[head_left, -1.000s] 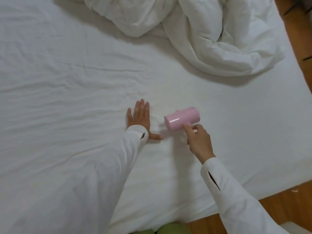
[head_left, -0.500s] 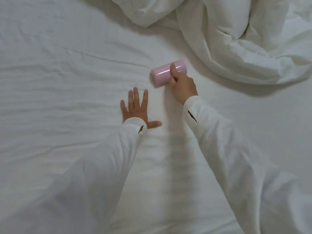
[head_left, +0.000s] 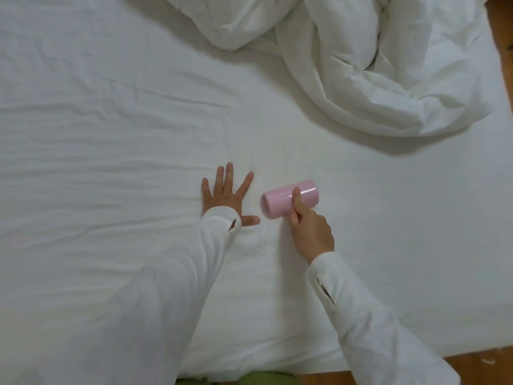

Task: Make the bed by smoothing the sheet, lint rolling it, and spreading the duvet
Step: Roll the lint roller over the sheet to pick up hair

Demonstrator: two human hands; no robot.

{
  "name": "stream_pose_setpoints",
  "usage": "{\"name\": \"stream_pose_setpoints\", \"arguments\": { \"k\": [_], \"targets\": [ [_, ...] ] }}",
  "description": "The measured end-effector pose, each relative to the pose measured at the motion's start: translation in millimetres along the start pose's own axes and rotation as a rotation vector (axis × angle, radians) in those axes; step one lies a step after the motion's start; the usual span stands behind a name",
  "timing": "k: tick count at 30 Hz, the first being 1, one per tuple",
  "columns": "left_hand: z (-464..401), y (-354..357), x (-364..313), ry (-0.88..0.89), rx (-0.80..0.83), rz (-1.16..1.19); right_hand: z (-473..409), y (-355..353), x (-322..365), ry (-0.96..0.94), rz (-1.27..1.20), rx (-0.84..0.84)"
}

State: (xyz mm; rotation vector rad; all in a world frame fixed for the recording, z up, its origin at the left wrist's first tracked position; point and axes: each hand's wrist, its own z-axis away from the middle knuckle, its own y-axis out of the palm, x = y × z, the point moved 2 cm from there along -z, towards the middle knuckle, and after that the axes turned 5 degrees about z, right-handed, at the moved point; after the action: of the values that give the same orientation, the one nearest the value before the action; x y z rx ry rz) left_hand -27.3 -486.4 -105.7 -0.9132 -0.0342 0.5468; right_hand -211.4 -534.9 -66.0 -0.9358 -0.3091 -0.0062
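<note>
Two hands are out over the bed from where I watch. My left hand (head_left: 224, 196) lies flat on the sheet (head_left: 111, 134) at the centre of the frame, fingers straight and fanned, thumb stuck out to the right. My right hand (head_left: 311, 232) is curled round the handle of the lint roller (head_left: 280, 200), thumb laid up across the drum; the handle itself is hidden in the fist. That roller is a smooth, glossy pink cylinder lying on the sheet just right of the left hand, apart from it. Its long axis runs left to right with a slight tilt, the right end higher in the frame, the rounded left end facing the left hand. Cotton-white sheet covers the mattress, finely creased across the left half, smoother at right. A puffy white duvet (head_left: 361, 79) sits heaped in soft folds at the upper right. Both sleeves (head_left: 155, 301) are white cloth. Wooden floor (head_left: 494, 368) shows at the lower right corner.
</note>
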Motion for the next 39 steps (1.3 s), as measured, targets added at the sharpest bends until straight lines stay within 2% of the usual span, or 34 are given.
{"name": "stream_pose_setpoints", "arguments": {
  "k": [8,12,19,23,28,34,39],
  "targets": [
    [29.4,-2.9,-2.9,-0.016,0.015,-0.005,64.8,5.8,-43.3,0.065,-0.063,0.058],
    [42.2,1.2,-2.5,-0.068,0.022,0.079,68.9,-23.5,-31.4,0.014,-0.199,-0.047],
    [28.5,-5.8,-7.7,-0.111,-0.127,0.077,-32.3,-70.5,34.9,-0.237,-0.102,-0.111],
    [8.2,-15.5,-17.2,-0.16,-0.161,0.106,-87.8,-75.7,41.8,-0.245,-0.052,-0.072],
    [-18.7,-23.9,-36.7,-0.129,-0.136,0.073,-84.8,-49.2,9.8,-0.19,-0.026,-0.011],
    [4.7,13.1,-56.9,-0.117,-0.053,0.073,-31.8,-30.9,-49.4,-0.088,-0.061,0.041],
    [9.8,2.8,-59.3,-0.128,-0.015,0.02,8.4,-22.5,-83.9,-0.008,-0.084,0.081]
  ]
}}
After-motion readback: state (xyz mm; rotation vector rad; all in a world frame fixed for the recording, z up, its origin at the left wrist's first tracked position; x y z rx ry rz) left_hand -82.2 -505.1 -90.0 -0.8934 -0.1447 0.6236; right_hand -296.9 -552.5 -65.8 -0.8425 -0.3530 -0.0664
